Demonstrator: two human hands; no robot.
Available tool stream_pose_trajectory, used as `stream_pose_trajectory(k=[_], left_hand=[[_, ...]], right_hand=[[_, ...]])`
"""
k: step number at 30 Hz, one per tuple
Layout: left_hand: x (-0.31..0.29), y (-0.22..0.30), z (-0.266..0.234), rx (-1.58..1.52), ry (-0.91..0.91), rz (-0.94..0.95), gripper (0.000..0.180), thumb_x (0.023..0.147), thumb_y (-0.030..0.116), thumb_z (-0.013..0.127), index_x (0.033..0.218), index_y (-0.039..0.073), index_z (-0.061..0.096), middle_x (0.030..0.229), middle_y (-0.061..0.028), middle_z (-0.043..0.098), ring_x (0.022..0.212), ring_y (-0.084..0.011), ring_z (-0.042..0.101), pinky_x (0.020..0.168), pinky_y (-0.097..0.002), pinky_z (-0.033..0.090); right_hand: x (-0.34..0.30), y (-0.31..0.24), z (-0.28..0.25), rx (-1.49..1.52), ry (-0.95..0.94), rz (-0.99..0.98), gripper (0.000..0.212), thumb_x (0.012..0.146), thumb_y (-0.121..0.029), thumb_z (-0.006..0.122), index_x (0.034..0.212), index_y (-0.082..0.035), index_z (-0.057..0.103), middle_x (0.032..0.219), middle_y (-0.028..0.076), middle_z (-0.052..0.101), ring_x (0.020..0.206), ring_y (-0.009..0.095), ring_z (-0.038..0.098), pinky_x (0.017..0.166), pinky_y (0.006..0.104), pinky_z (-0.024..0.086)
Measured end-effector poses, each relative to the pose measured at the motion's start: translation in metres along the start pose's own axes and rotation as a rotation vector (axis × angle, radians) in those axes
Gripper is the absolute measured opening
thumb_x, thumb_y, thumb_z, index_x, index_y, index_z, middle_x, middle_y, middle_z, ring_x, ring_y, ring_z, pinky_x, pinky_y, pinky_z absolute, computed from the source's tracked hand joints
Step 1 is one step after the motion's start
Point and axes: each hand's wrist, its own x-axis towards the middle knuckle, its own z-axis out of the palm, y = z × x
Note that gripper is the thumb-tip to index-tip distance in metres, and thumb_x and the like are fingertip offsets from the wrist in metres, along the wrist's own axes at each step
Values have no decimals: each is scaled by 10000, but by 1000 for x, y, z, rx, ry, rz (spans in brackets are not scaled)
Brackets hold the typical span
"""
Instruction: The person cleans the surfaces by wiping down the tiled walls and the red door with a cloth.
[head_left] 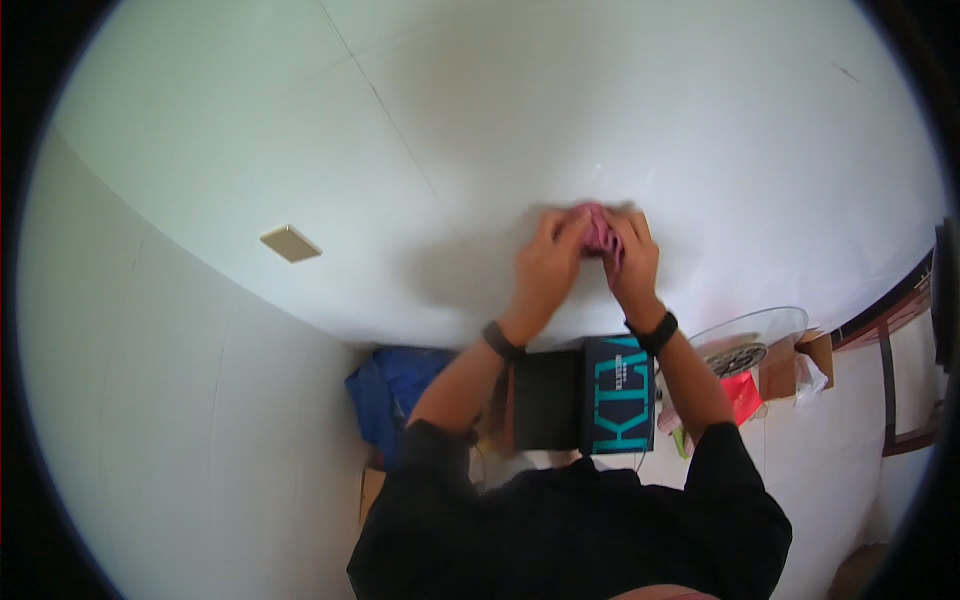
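Observation:
Both of my arms reach up and forward to a white wall (480,120). A crumpled pink cloth (598,232) is bunched between my hands, close against the wall. My left hand (548,258) grips the cloth's left side with bent fingers. On its right side my right hand (634,262) is closed round it, and a fold of the cloth hangs down by the palm. Whether the cloth touches the wall is hard to tell. Each wrist wears a black band.
A beige switch plate (291,243) is fixed to the wall at left. Below my arms stand a dark box with teal lettering (618,400) and a blue bag or cloth (385,400). At right are a round fan (740,358), a red item (740,397) and an open cardboard box (778,378).

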Motion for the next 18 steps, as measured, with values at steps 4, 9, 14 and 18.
stream_pose_trajectory(k=[4, 9, 14, 18], left_hand=[[67, -5, -50, 101, 144, 13, 447, 758, -23, 632, 1166, 159, 653, 1063, -99, 581, 873, -282, 631, 668, -361, 543], [77, -21, -54, 2, 300, -28, 513, 700, -108, 602, 1152, 125, 665, 1032, -96, 551, 815, -240, 591, 630, -307, 520], [8, -42, -15, -21, 330, 13, 493, 719, -74, 658, 1179, 102, 642, 1040, -126, 563, 840, -280, 606, 656, -336, 519], [-47, -52, -2, -27, 240, -41, 463, 751, -26, 703, 1190, 102, 628, 1046, -143, 580, 849, -313, 639, 656, -370, 534]], right_hand=[[75, -43, 13, 66, 70, -91, 342, 719, 31, 615, 1038, -87, 645, 884, 94, 555, 722, 308, 600, 592, 363, 487], [95, -62, 38, 75, 179, -91, 387, 741, 27, 625, 1085, -148, 655, 895, 69, 563, 716, 283, 624, 586, 353, 517], [30, -45, 41, 34, 0, 21, 349, 776, 34, 627, 1090, -111, 672, 909, 52, 572, 653, 232, 612, 566, 298, 507], [-16, -28, 58, -41, 25, -86, 339, 784, 46, 616, 1095, -78, 668, 916, 68, 576, 656, 237, 607, 563, 285, 502]])
